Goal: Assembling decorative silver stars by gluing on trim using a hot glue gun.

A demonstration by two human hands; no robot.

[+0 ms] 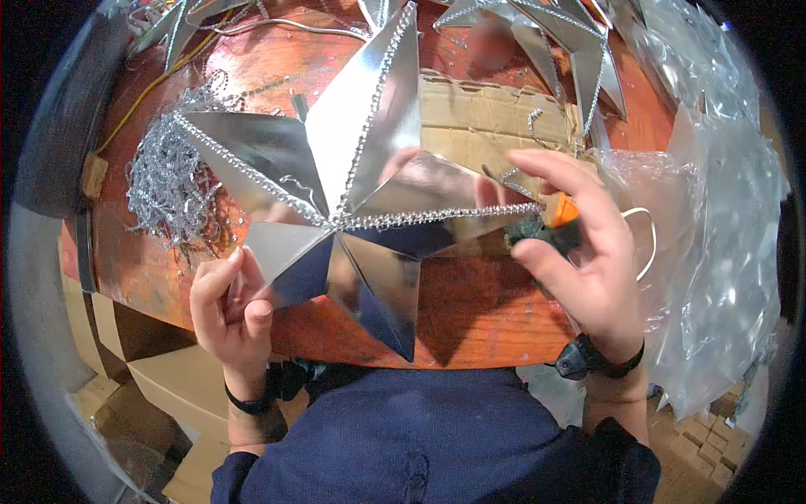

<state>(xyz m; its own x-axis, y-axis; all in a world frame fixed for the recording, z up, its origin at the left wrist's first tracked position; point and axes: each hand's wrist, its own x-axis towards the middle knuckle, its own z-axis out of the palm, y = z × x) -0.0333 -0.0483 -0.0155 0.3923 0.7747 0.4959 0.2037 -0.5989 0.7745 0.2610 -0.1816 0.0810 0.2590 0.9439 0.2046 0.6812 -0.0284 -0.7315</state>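
A person in a dark blue top is sitting or standing close against the reddish-brown surface [495, 302], and a large, shiny silver five-pointed star [369, 160] is spreading out in front of them, its lowest point hanging toward the near edge. The left hand [227, 311] is holding the star's lower-left point, its grip closing thumb and fingers on that tip. The right hand [600, 235] is hovering around the end of the right-hand point, its grip standing wide, thumb and fingers well apart; whether any finger is touching the tip I cannot tell. Beaded silver trim [445, 217] is running along the ridges of three points, the upper-left, the top and the right one, and meeting at the centre. Just behind the right fingers an orange-and-dark object [562, 210] is showing, partly hidden, and a white loop of cord [651, 244] is curving beside that hand. To the left, a tangled heap of silver strands [172, 181] is lying near the upper-left point. Beyond the star, a sheet of brown cardboard [495, 122] is resting flat, more silver stars [588, 71] are crowding the far side, and clear plastic wrapping [714, 227] is draping over the right edge.
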